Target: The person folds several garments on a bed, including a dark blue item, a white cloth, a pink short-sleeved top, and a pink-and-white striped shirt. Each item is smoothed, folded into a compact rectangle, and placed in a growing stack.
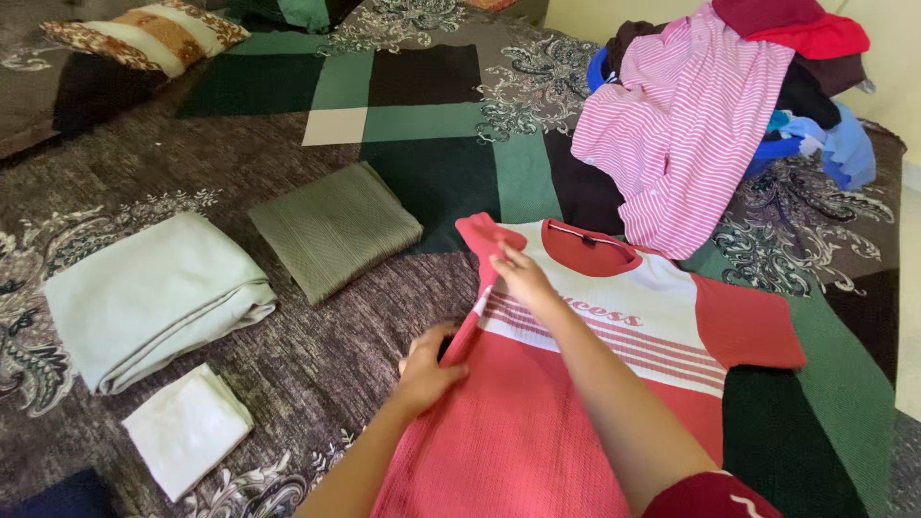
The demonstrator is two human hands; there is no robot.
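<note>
Both hands are pinching what we are folding: left hand (429, 369) and right hand (518, 273) gripping the red T-shirt (537, 432) at lower centre.

A wide bedspread (422, 105) covered nearly the whole view, patterned in patchwork blocks of dark green, pale green, black and cream, with grey paisley scrollwork between them. A striped cushion (144, 34) in orange, cream and brown lay at the far left corner. Beyond the bed's far edge rose a plain yellowish wall (887, 67) (only a strip of it showed). Soft, even daylight fell across the fabric, casting hardly any shadow.
</note>
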